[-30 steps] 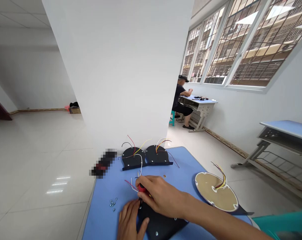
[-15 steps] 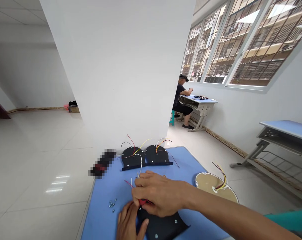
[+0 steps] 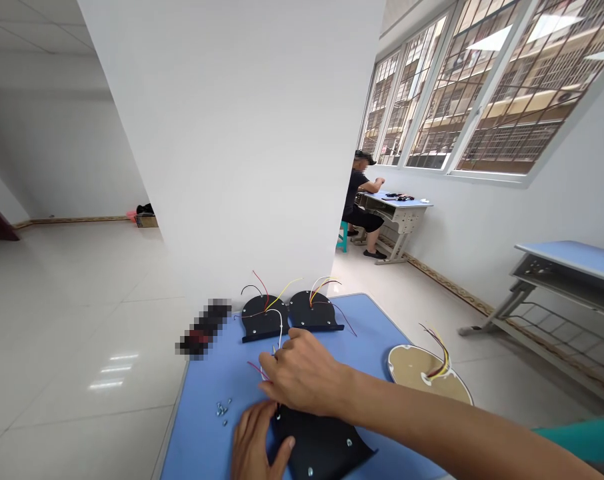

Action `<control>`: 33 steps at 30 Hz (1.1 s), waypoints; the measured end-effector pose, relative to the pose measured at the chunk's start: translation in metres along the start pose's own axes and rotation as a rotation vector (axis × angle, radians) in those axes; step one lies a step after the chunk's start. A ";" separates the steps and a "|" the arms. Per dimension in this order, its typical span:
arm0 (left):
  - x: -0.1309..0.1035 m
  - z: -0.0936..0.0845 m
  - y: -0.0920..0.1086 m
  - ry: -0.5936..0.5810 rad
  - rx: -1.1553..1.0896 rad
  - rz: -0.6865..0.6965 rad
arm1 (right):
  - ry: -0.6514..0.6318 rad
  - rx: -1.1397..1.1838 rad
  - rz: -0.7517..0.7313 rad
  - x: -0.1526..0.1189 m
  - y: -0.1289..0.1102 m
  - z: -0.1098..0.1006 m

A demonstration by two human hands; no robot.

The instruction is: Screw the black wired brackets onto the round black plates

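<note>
A black plate [image 3: 327,443] with a turned-up edge and screws in its face lies on the blue table near me. My left hand [image 3: 257,443] grips its left side, thumb on top and fingers along the rim. Over the plate's far end, my right hand [image 3: 302,373] is closed around a tool; its red and black handle showed half a second ago but is now hidden by the fingers. Red and white wires [image 3: 257,370] stick out beyond the right hand. Several loose screws [image 3: 223,407] lie to the left of my hands.
Two wired black plates [image 3: 265,319] stand side by side at the table's [image 3: 209,387] back, near a white pillar. A tan disc [image 3: 407,367] with wires is at the right. Blurred dark objects [image 3: 205,330] sit at the back left. A person [image 3: 359,193] sits at a far desk.
My right hand has turned, rolling its knuckles over so that the red handle no longer shows. My left hand keeps its hold on the plate. The whole view has shifted slightly.
</note>
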State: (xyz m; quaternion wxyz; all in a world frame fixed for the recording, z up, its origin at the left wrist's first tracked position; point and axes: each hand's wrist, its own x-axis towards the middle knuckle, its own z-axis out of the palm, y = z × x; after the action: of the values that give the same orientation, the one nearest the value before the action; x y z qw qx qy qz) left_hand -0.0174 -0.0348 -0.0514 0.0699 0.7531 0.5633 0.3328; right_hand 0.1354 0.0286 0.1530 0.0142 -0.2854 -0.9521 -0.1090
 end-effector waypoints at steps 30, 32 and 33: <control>0.027 -0.014 0.016 0.243 0.126 0.211 | 0.130 0.275 -0.057 -0.008 -0.009 0.010; 0.029 -0.017 0.019 0.269 0.196 0.269 | 0.167 0.327 -0.043 -0.012 -0.008 0.011; 0.031 -0.020 0.020 0.282 0.226 0.287 | 0.194 0.358 -0.018 -0.016 -0.008 0.011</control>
State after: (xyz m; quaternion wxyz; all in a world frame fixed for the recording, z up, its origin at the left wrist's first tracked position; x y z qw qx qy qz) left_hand -0.0081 -0.0198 -0.0137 -0.1421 0.7746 0.4882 0.3761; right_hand 0.1446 0.0162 0.1394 0.1554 -0.2580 -0.9529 0.0347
